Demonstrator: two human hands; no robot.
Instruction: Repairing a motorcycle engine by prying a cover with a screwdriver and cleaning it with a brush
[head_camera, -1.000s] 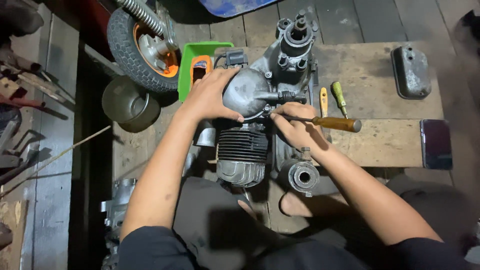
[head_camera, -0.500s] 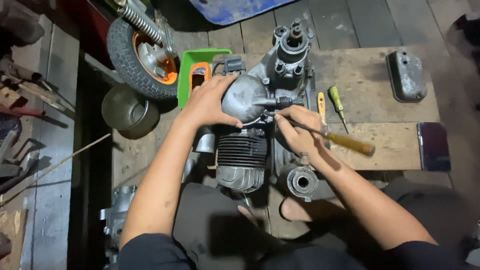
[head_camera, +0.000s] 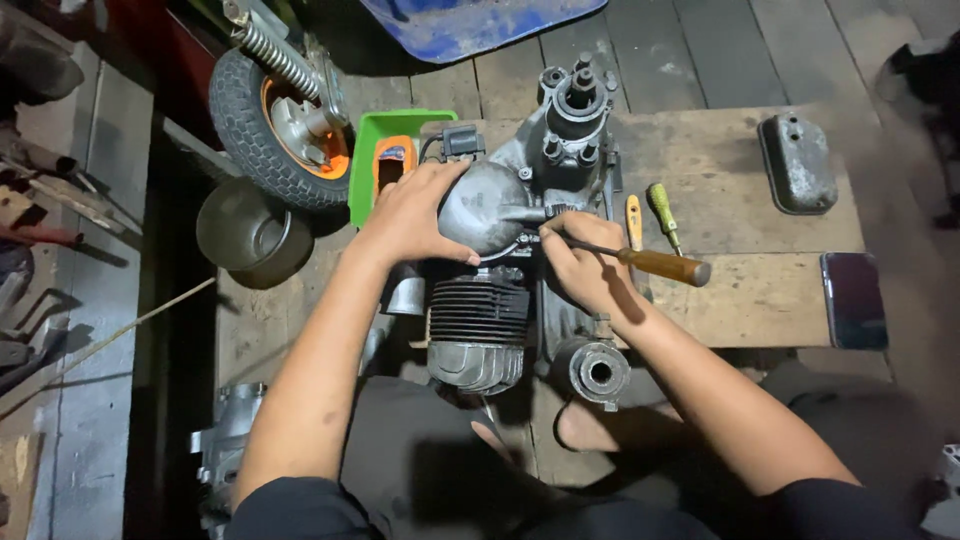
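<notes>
A grey motorcycle engine (head_camera: 520, 260) with a finned cylinder (head_camera: 478, 325) lies on a low wooden workbench (head_camera: 760, 300). My left hand (head_camera: 415, 215) rests flat on the engine's rounded side cover (head_camera: 485, 210), gripping its edge. My right hand (head_camera: 580, 268) holds a wooden-handled screwdriver (head_camera: 650, 263), with the tip pressed against the engine just right of the cover. The handle points right, over the bench.
Two more screwdrivers (head_camera: 650, 215), yellow and green, lie on the bench beside the engine. A metal cover (head_camera: 797, 162) and a dark phone (head_camera: 853, 298) sit at the right. A small wheel (head_camera: 280, 125), green tray (head_camera: 385, 160) and dark bowl (head_camera: 245, 232) stand left.
The screwdriver handle has tilted and shifted a little as my right hand works at the cover edge. My left hand stays on the cover. The view has drifted slightly.
</notes>
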